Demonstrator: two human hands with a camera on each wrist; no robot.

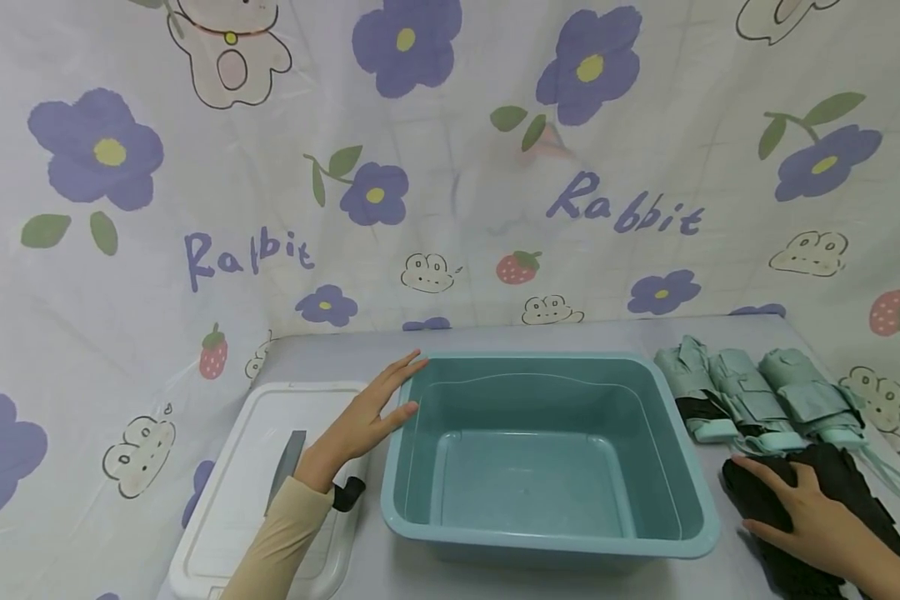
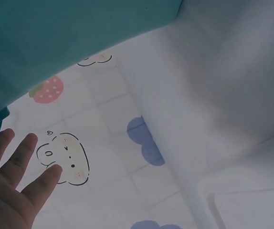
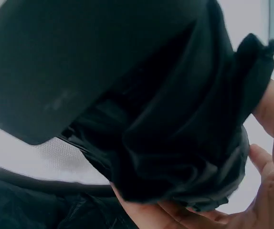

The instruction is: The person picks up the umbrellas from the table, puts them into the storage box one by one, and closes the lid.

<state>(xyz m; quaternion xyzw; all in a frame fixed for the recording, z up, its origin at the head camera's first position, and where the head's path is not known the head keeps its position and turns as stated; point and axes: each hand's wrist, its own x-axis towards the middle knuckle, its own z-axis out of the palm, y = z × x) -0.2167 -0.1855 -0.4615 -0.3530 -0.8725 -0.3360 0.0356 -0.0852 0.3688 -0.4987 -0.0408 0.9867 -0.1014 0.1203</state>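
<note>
A light blue-green plastic basin (image 1: 551, 543) stands in the middle of the table, with nothing visible inside. My left hand (image 1: 367, 421) is at its left rim, fingers spread and nearly straight. In the left wrist view, those fingers (image 2: 20, 160) appear beside the basin's outer wall (image 2: 89, 33). At the right, my right hand (image 1: 817, 512) holds a black folded umbrella (image 1: 757, 496). The right wrist view shows thumb and fingers curled around its bunched cloth (image 3: 175, 152). Another black folded umbrella (image 1: 843, 471) lies alongside, partly hidden by the hand.
Behind the black umbrellas, three mint-green folded umbrellas (image 1: 746, 387) lie side by side, and a wrist strap (image 1: 892, 475) hangs off one. A white lidded box (image 1: 270, 408) is left of the basin, under my left forearm. Patterned cloth (image 1: 450, 208) covers the wall behind.
</note>
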